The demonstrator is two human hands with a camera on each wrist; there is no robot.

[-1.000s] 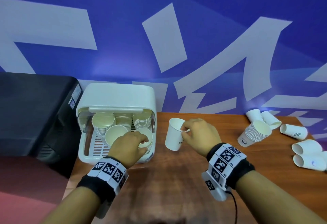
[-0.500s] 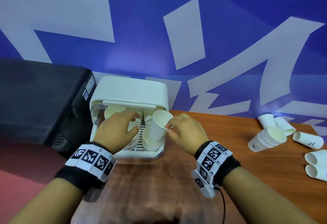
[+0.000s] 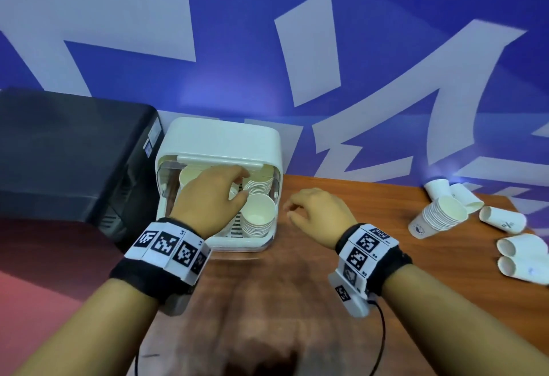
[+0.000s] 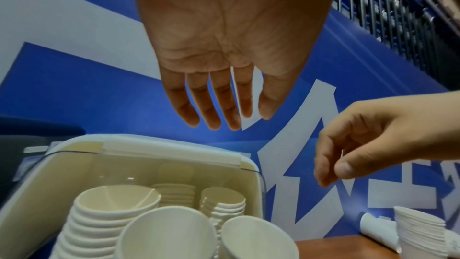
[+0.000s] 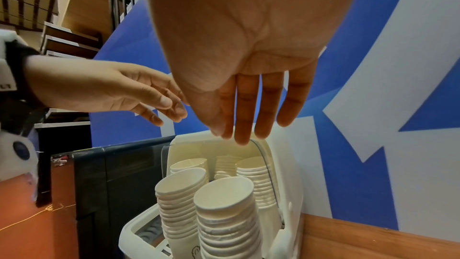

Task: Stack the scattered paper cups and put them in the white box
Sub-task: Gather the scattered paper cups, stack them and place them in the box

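The white box [image 3: 219, 141] stands open at the table's back left and holds several stacks of paper cups. Its front right stack [image 3: 258, 218] is the nearest one. My left hand [image 3: 237, 188] hovers over the box with relaxed fingers and holds nothing; the left wrist view shows its fingers [image 4: 214, 109] straight above the stacks [image 4: 112, 212]. My right hand [image 3: 292, 212] floats just right of the box, empty, with its fingers [image 5: 244, 117] extended above the front right stack [image 5: 224, 204]. A leaning stack of cups [image 3: 436, 218] and several loose cups [image 3: 502, 219] lie far right.
A black machine [image 3: 68, 152] sits against the box's left side. The wooden table [image 3: 297, 301] stretches between the box and the cups at the right. A blue and white wall [image 3: 297, 48] closes the back edge.
My right hand carried a single cup to the box, set it on the front right stack, let go and drew back. My left hand rose from the front cups toward the box's back.
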